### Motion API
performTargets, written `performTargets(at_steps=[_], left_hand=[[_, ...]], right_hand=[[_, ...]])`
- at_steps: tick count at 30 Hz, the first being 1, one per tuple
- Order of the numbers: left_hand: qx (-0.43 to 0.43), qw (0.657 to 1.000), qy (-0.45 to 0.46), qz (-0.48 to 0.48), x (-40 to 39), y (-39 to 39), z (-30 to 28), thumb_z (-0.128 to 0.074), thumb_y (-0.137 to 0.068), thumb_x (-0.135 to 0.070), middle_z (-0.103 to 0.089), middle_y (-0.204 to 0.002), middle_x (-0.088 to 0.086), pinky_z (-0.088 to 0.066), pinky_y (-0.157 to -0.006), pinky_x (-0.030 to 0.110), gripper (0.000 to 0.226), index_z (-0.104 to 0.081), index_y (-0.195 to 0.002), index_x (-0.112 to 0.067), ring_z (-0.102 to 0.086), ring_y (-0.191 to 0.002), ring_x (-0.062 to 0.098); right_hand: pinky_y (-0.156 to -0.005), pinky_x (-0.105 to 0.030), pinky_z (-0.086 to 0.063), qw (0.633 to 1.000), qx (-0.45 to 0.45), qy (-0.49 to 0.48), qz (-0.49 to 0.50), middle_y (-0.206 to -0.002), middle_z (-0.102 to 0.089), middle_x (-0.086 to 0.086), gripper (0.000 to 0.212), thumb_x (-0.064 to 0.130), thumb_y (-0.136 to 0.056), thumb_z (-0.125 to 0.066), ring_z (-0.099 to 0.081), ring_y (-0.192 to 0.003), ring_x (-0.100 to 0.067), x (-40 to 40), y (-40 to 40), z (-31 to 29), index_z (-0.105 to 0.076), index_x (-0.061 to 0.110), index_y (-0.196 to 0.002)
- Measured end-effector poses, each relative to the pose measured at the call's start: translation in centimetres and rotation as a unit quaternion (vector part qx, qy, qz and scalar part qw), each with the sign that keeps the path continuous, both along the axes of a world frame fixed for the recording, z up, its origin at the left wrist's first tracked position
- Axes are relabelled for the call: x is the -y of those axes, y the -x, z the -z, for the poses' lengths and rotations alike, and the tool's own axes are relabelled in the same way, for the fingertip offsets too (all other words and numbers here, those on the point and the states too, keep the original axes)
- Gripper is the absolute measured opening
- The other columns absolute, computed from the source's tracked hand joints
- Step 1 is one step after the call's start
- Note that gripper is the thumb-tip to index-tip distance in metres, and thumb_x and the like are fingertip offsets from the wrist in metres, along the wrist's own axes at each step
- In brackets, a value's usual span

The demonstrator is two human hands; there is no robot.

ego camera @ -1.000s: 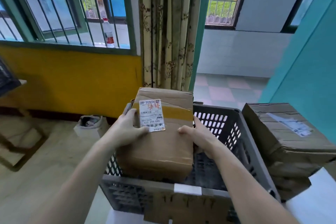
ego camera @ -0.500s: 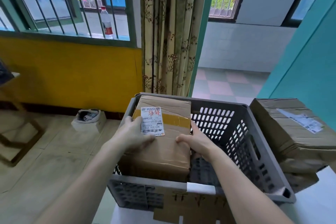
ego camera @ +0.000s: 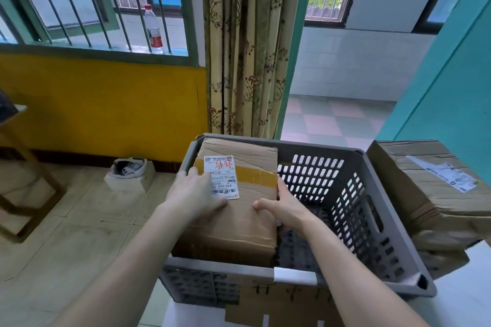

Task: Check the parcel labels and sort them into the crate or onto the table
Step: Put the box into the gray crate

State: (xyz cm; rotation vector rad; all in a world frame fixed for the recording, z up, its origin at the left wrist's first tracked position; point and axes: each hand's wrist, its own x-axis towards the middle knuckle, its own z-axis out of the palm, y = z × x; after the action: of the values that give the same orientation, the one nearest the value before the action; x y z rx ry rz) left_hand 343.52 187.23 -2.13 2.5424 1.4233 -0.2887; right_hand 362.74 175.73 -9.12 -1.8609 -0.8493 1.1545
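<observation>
A taped brown parcel (ego camera: pixel 233 223), white label (ego camera: pixel 221 176) up, sits inside the grey slotted crate (ego camera: pixel 372 236).

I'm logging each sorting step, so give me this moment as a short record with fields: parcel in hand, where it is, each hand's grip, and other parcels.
parcel in hand: cardboard parcel with a white label on top
location: inside the grey crate, against its left side
left hand: rests on the parcel's top left, fingers over its left edge, thumb beside the label
right hand: grip on the parcel's right edge, thumb on top
other parcels: larger cardboard box right of the crate, outside it, labelled
crate space: right half holds no parcel
</observation>
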Motion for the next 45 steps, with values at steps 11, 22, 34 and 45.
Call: performTargets(at_steps=[11, 22, 34, 45], left_hand=[[-0.042, 0.999, -0.017, 0.0, 0.5, 0.8, 0.4, -0.052, -0.092, -0.074, -0.048, -0.149, 0.014, -0.042, -0.111, 0.048, 0.079, -0.045, -0.147, -0.018, -0.039, -0.141, 0.034], [0.032, 0.999, -0.033, -0.016, 1.1, 1.3, 1.0, -0.053, -0.098, -0.062, -0.033, -0.163, 0.009, -0.03, -0.122, 0.056, 0.065, -0.044, -0.147, -0.02, -0.026, -0.153, 0.034], [0.153, 0.986, -0.066, -0.001, 2.3, -1.6, 1.5, -0.054, -0.1, -0.055, -0.041, -0.161, 0.007, -0.032, -0.122, 0.053, 0.067, -0.039, -0.156, -0.021, -0.034, -0.15, 0.029], [0.291, 0.954, -0.028, 0.06, 9.7, -10.9, -0.2, -0.058, -0.101, -0.044, -0.056, -0.148, 0.008, -0.043, -0.112, 0.045, 0.057, -0.049, -0.147, -0.013, -0.051, -0.136, 0.025]], right_hand=[[-0.106, -0.042, -0.051, 0.999, 0.014, -0.015, -0.033, -0.136, -0.059, 0.003, 0.09, 0.038, -0.075, -0.082, -0.063, -0.118, -0.019, -0.1, 0.3, 0.3, -0.029, 0.043, -0.147], [-0.117, -0.047, -0.037, 0.999, 0.042, 0.017, -0.026, -0.163, -0.038, 0.005, 0.1, 0.066, -0.082, -0.069, -0.044, -0.142, -0.022, 1.7, -0.4, 0.1, -0.015, 0.039, -0.161], [-0.107, -0.058, -0.05, 0.998, 0.046, 0.003, 0.046, -0.156, -0.047, -0.006, 0.102, 0.072, -0.079, -0.064, -0.053, -0.134, -0.029, 5.7, -2.5, -2.0, -0.012, 0.041, -0.161], [-0.105, -0.052, -0.053, 0.985, 0.063, -0.096, 0.129, -0.147, -0.052, -0.002, 0.1, 0.078, -0.076, -0.059, -0.058, -0.128, -0.026, 13.7, -8.4, -6.1, -0.024, 0.036, -0.16]])
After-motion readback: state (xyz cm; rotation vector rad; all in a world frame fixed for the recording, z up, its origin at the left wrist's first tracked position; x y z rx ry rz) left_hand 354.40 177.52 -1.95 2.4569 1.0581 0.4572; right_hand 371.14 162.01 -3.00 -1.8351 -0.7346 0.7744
